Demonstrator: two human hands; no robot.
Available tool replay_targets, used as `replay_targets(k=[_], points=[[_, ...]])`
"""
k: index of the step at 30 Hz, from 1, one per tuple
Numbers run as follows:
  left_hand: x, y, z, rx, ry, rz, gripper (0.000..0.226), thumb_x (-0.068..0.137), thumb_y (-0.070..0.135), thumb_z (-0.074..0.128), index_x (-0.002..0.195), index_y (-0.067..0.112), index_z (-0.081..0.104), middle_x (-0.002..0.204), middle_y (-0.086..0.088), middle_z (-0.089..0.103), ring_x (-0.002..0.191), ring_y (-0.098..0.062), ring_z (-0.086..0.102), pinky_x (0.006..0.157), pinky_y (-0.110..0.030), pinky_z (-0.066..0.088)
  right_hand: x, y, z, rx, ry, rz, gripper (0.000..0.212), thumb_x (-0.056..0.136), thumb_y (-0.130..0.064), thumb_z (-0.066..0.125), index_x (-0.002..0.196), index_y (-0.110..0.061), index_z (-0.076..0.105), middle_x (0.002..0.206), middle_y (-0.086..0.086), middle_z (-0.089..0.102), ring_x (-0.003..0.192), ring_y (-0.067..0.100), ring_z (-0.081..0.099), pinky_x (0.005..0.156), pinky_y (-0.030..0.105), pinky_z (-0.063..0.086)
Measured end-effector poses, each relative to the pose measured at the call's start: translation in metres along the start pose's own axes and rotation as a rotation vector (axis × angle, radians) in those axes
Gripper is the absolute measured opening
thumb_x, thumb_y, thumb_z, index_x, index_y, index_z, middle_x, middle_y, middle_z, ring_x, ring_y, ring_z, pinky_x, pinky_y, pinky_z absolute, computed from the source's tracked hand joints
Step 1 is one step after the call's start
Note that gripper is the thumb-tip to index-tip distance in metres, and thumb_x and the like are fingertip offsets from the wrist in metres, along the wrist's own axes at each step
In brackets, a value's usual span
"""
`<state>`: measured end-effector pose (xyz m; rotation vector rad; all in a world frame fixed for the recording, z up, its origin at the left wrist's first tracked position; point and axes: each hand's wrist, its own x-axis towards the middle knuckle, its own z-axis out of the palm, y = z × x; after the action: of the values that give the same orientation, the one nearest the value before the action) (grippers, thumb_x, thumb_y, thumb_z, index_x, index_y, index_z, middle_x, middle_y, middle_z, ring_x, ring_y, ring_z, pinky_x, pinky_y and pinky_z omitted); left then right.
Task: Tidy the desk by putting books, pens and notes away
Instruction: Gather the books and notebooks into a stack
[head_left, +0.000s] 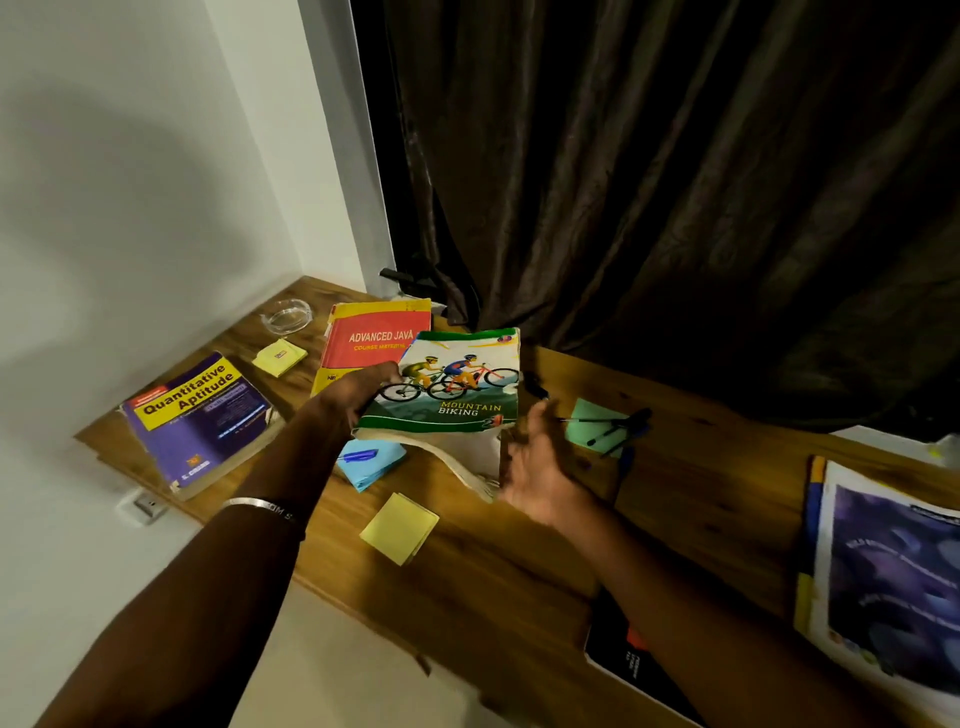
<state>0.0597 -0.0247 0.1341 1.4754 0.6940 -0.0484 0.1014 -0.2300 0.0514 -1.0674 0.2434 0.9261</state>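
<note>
A: Largest first: long wooden worktop (519, 587) with a knotty grain, under a dark pleated curtain (675, 182).

B: Then books. Thick purple and yellow paperback titled Quantitative Aptitude (200, 421) lying flat far left; red and yellow Advanced Java paperback (374, 340) flat behind the held one.

A: And the held one?

B: Green and white Mountain Biking paperback (452, 384), soft and worn, lifted above the worktop, pages sagging at the near edge. Left hand (358, 389) gripping its left edge, fingers curled round it. Right hand (540, 473) open, palm up, just beside the lower right corner; contact hard to tell.

A: Key relation?

B: Book up and left of the right palm, long axis running away from the body; left grip already carrying.

A: Smaller bits?

B: Yellow square sticky pad (400, 527), blue pad (371, 462), green note with dark pens (613, 428).
</note>
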Motion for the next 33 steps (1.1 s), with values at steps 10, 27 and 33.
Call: replay_targets(k=[10, 27, 33], points=[[0.024, -0.014, 0.019, 0.023, -0.100, -0.065, 0.021, 0.090, 0.003, 0.043, 0.075, 0.006, 0.057, 0.061, -0.014, 0.066, 0.044, -0.018, 0.064, 0.043, -0.022, 0.052, 0.006, -0.037, -0.014, -0.082, 0.086, -0.266, 0.037, 0.091, -0.036, 0.062, 0.119, -0.012, 0.064, 0.114, 0.017, 0.069, 0.104, 0.033, 0.067, 0.092, 0.049, 0.053], [0.033, -0.066, 0.270, 0.373, -0.476, 0.139, 0.029, 0.087, 0.008, 0.058, 0.115, 0.007, 0.064, 0.112, -0.014, 0.068, 0.100, -0.030, 0.064, 0.079, -0.038, 0.050, -0.105, -0.050, -0.209, -0.317, 0.996, -0.451, 0.017, 0.088, -0.014, 0.067, 0.104, -0.008, 0.068, 0.102, 0.009, 0.069, 0.092, 0.022, 0.062, 0.083, 0.031, 0.051], [-0.014, -0.084, 0.358, 0.329, -0.684, -0.115, 0.022, 0.093, 0.001, 0.048, 0.077, 0.017, 0.049, 0.061, 0.001, 0.051, 0.059, -0.009, 0.042, 0.051, -0.022, 0.032, -0.177, -0.045, -0.281, -0.249, 1.092, -0.434, 0.007, 0.087, -0.009, 0.064, 0.092, -0.012, 0.067, 0.091, 0.015, 0.071, 0.082, 0.029, 0.067, 0.080, 0.042, 0.058]])
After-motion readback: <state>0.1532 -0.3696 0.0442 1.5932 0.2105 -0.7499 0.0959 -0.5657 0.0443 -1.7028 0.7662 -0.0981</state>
